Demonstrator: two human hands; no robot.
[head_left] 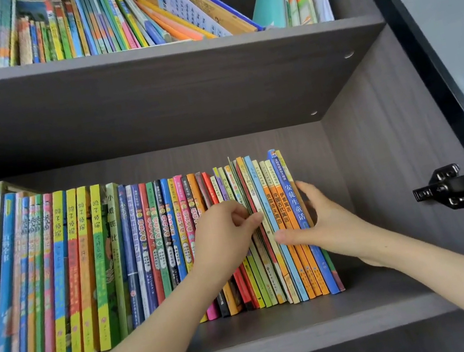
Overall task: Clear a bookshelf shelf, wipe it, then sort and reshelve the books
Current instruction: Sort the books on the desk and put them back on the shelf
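Note:
A long row of thin colourful children's books (92, 266) stands upright on the dark grey middle shelf (282, 339). At the row's right end, several books with orange and blue spines (286, 206) lean slightly left. My left hand (225, 235) has its fingers curled against the thin green and cream spines in the middle of that group, pinching at them. My right hand (318, 222) wraps round the right-end books, thumb across the front of the spines and fingers behind the outermost blue book.
The shelf above (143, 58) holds more books, some leaning steeply (196, 6). Bare shelf board lies right of the row up to the cabinet side wall (389, 149). A black door hinge (453, 186) sits on the right frame.

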